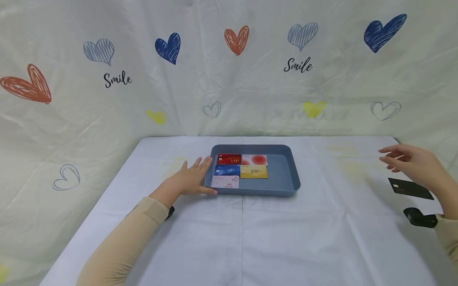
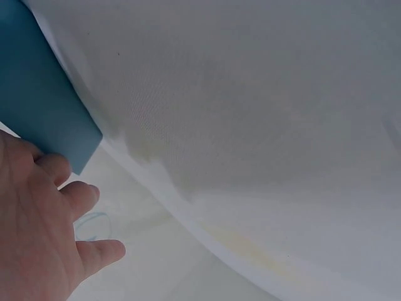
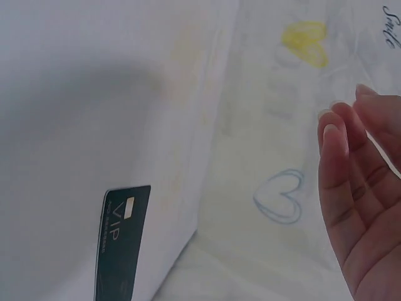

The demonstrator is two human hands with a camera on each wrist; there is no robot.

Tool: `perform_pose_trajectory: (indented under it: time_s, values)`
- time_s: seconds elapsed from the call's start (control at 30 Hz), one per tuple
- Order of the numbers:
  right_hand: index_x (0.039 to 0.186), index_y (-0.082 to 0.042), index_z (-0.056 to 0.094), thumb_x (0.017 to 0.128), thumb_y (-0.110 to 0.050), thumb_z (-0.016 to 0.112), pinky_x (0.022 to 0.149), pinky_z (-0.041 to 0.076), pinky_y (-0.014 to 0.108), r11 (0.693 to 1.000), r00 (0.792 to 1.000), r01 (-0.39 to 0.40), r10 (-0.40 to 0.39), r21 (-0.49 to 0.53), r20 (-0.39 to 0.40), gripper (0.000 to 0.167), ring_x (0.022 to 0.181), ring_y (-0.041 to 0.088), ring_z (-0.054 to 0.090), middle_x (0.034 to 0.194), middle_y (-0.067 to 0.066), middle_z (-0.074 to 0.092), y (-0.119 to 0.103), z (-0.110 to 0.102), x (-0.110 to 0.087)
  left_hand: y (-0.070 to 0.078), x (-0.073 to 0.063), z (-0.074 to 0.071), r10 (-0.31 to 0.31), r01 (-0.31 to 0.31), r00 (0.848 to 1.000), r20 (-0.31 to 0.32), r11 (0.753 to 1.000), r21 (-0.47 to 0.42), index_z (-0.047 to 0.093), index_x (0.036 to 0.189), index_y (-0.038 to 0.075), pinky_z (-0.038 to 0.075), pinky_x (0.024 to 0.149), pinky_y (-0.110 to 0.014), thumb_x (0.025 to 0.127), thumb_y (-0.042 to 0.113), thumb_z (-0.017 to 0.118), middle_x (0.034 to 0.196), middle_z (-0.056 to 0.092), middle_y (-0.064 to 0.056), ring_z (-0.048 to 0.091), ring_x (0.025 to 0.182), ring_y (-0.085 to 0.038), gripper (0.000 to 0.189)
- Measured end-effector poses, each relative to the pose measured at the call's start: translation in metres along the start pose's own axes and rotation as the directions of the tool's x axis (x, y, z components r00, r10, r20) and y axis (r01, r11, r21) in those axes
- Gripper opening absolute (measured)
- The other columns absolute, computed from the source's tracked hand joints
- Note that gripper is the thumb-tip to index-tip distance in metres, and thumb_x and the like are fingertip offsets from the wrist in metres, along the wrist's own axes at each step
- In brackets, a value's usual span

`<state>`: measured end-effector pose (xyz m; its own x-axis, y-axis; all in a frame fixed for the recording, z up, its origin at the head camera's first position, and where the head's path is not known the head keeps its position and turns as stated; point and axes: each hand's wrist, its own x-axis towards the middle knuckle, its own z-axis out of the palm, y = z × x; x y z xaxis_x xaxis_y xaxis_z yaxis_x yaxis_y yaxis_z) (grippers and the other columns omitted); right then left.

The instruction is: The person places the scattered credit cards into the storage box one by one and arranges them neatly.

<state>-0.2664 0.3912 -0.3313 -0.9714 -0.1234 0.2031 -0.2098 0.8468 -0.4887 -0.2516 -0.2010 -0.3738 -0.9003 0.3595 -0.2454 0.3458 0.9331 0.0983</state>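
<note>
A blue-grey tray (image 1: 282, 174) stands on the white table with several cards in its left part: a red VIP card (image 1: 229, 159), a white card with red circles (image 1: 254, 160), a blue VIP card (image 1: 227, 170), a gold card (image 1: 254, 171) and a pale pink card (image 1: 225, 182). My left hand (image 1: 191, 176) rests against the tray's left side, fingers spread. Over the table's right side hovers my right hand (image 1: 416, 163), fingers loosely bent, holding nothing. A black VIP card (image 3: 122, 244) lies on the table below it, partly hidden by that hand in the head view.
Behind the table hangs a pale sheet (image 1: 250, 87) printed with hearts and "Smile". The white tablecloth (image 1: 286, 238) has creases and faint yellowish patches. A black wrist device (image 1: 420, 217) sits at the right cuff.
</note>
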Motion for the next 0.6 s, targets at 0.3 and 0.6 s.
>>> perform_pose_trajectory:
  time_s: [0.3, 0.6]
  values:
    - [0.128, 0.016, 0.051, 0.105, -0.022, 0.062, 0.054, 0.046, 0.02, 0.995, 0.996, -0.089, 0.09, -0.05, 0.012, 0.046, 0.076, 0.035, 0.065, 0.1, 0.035, 0.062, 0.02, -0.004, -0.003, 0.001, 0.0, -0.003, -0.006, 0.006, 1.0, 0.0, 1.0, -0.007, 0.0, 0.165, 0.008, 0.001, 0.118, -0.068, 0.086, 0.071, 0.067, 0.172, 0.002, -0.009, 0.0, 0.157, -0.035, 0.122]
    - [0.127, 0.017, 0.052, 0.104, -0.018, 0.063, 0.055, 0.049, 0.023, 0.993, 0.993, -0.109, 0.111, -0.051, 0.034, 0.043, 0.074, 0.033, 0.066, 0.097, 0.033, 0.062, 0.026, -0.004, -0.006, 0.001, 0.001, -0.002, -0.003, 0.003, 1.0, 0.002, 1.0, -0.001, -0.001, 0.165, 0.007, 0.002, 0.119, -0.068, 0.086, 0.071, 0.067, 0.172, 0.001, -0.009, -0.001, 0.157, -0.034, 0.122]
